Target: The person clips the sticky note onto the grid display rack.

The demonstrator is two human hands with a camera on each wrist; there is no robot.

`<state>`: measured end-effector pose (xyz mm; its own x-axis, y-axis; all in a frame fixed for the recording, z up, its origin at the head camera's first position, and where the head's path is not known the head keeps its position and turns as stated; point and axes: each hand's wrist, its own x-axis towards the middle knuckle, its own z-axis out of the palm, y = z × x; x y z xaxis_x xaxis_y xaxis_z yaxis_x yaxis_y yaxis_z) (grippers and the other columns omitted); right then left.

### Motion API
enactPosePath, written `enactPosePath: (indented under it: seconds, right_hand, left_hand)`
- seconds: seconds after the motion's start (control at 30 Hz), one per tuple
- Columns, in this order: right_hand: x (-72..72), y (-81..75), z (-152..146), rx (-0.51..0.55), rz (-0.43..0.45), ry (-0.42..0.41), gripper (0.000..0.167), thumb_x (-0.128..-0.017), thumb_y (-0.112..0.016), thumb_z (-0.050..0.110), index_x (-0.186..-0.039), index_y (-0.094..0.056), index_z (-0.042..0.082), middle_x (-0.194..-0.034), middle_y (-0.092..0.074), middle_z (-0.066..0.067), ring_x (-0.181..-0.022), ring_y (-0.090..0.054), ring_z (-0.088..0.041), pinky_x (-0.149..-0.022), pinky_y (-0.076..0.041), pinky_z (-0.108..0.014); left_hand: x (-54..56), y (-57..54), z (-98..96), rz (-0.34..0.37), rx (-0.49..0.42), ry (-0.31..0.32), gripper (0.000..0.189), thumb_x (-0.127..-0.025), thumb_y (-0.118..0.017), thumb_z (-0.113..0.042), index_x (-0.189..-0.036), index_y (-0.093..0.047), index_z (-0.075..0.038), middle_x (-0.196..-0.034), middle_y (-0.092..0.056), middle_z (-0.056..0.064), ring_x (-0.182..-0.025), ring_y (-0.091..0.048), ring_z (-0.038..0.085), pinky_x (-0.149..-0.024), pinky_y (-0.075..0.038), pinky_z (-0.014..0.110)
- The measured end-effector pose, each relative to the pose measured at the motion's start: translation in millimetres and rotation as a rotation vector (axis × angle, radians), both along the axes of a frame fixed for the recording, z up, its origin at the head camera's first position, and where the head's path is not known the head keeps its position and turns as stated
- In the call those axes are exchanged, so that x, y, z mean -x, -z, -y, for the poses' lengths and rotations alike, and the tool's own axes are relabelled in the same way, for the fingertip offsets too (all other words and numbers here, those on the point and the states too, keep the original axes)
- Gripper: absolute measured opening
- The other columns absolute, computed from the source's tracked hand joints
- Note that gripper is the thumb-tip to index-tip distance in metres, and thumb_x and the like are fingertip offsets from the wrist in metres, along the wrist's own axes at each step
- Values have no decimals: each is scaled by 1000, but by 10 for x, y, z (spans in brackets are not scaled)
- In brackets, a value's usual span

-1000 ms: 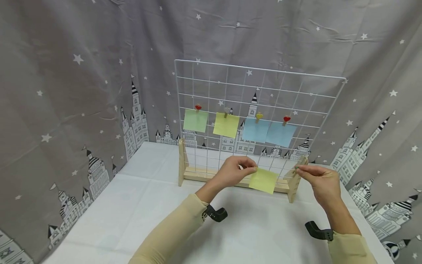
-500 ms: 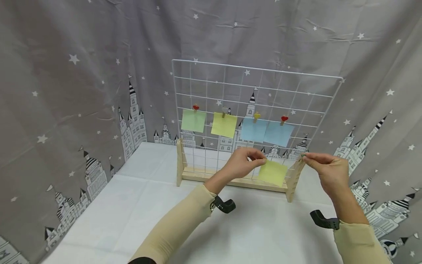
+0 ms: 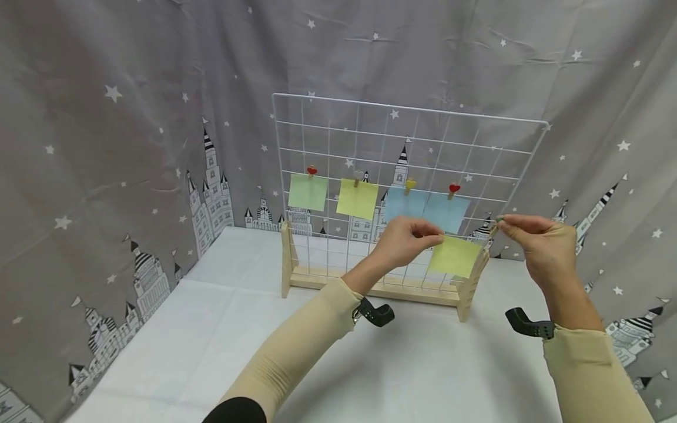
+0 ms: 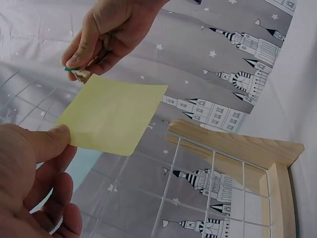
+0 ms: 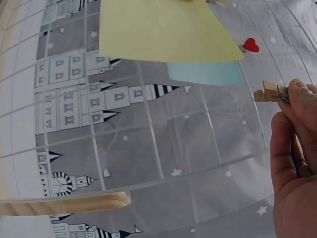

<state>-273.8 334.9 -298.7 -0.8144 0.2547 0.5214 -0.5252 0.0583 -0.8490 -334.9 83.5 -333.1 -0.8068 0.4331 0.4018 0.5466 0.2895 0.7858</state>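
My left hand [image 3: 404,242] pinches a yellow paper square [image 3: 453,256] by its upper left corner, between thumb and forefinger. The paper hangs in front of the lower right part of a white wire grid [image 3: 370,106]. To its right my right hand [image 3: 547,249] pinches a small wooden clothespin [image 5: 272,92] with a green top, its tip pointing toward the grid. In the left wrist view the clothespin [image 4: 81,75] appears right by the paper's far corner. On the grid hang a green note [image 3: 308,192], a yellow note [image 3: 357,199] and two blue notes [image 3: 446,211], each under a heart clothespin.
Wooden feet [image 3: 287,258] joined by a wooden bar [image 3: 391,292] hold the grid upright on a white-covered table [image 3: 211,335]. Behind it hangs a grey curtain [image 3: 158,70] printed with castles and stars. Dark wrist cameras [image 3: 376,312] are strapped to both wrists.
Both hands have risen and moved right, the left carrying the yellow paper and the right the clothespin. The paper now overlaps the grid below the right blue note. The hung notes stay put.
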Motion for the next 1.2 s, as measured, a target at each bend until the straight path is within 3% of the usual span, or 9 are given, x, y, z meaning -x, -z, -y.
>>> enactPosePath:
  seconds: [0.33,0.57,0.8,0.93,1.2]
  right_hand:
    - [71,-128,-60,100,-5,-53,19,-79,-79,-17,-89,-81,-2,-78,-80,0,-78,-76,-7,-76,-58,-15]
    - [104,-235,-53,72,9,-43,17,-79,-80,-14,-91,-81,-1,-79,-80,2,-83,-74,-7,-80,-57,-14]
    - [164,-286,-47,126,-37,-88,20,-77,-78,-20,-86,-81,-3,-77,-79,-2,-78,-75,-10,-78,-59,-16]
    - [183,-285,-46,123,-74,-110,20,-77,-76,-23,-86,-80,-5,-77,-79,-3,-76,-76,-10,-77,-59,-17]
    - [245,-328,-36,40,-59,-31,14,-81,-79,-14,-92,-80,-5,-81,-80,1,-81,-76,-9,-81,-58,-16]
  left_hand:
    - [-40,-171,-168,-45,-14,-52,18,-100,-70,-32,-110,-81,-21,-102,-77,-8,-81,-62,4,-61,-49,21]
    - [-5,-315,-300,-62,5,-99,18,-100,-70,-31,-110,-81,-22,-109,-77,-9,-97,-66,4,-69,-50,19]
    - [30,-409,-419,-28,24,-150,18,-99,-70,-33,-111,-81,-25,-112,-76,-10,-78,-62,4,-55,-44,21]
    - [45,-425,-479,-37,27,-163,17,-99,-70,-33,-110,-81,-26,-111,-77,-9,-74,-61,2,-54,-45,19]
    - [100,-456,-587,-64,21,-198,17,-98,-72,-33,-109,-82,-25,-109,-77,-10,-83,-65,2,-61,-48,17]
